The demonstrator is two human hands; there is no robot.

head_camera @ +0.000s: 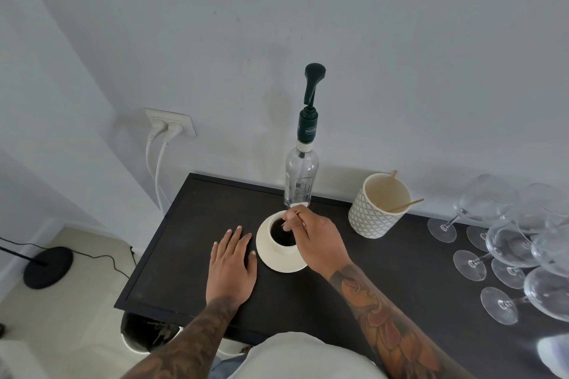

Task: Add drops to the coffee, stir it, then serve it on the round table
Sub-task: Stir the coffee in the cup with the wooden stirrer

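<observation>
A cream cup of black coffee (281, 235) stands on a cream saucer (264, 251) on the dark table (184, 240). My right hand (318, 240) hovers over the cup's right side and pinches a thin wooden stir stick (289, 218) whose lower end dips into the coffee. Flat on the table just left of the saucer lies my left hand (232, 264), fingers straight, the thumb close to the saucer's rim. Behind the cup stands a clear glass bottle with a dark green pump dispenser (303, 172), its spout pointing toward me.
A patterned cream pot (377, 209) with two wooden sticks stands at the back right. Several wine glasses (508, 243) crowd the table's right end. The wall is close behind, with a socket and white cables (169, 129). A lamp base (47, 266) sits on the floor at left.
</observation>
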